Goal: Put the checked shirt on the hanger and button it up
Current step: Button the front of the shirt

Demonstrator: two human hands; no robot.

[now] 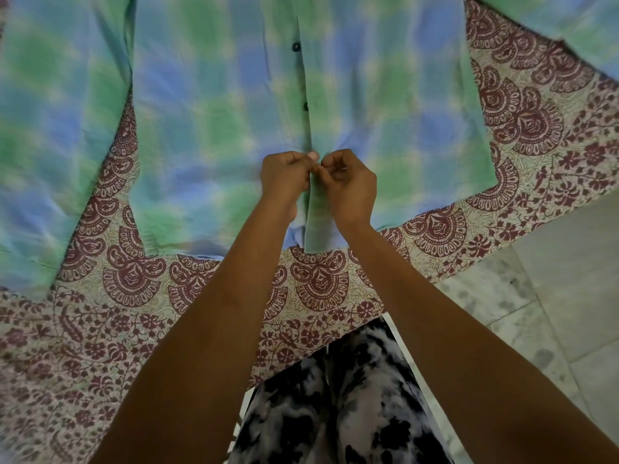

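The checked shirt (214, 105), in blue and green, lies flat on a patterned bedsheet (140, 316) with its hem toward me. Two dark buttons (296, 46) sit closed along the front placket above my hands. My left hand (284, 174) and my right hand (348, 182) meet at the placket near the hem, fingers curled, each pinching the fabric edge. The button between my fingertips is hidden. No hanger is in view.
The sheet's maroon paisley border runs under the shirt hem and to the right. Pale marble floor tiles (549, 289) lie at the right. My black-and-white patterned trousers (335, 403) show at the bottom. One shirt sleeve (40, 135) spreads to the left.
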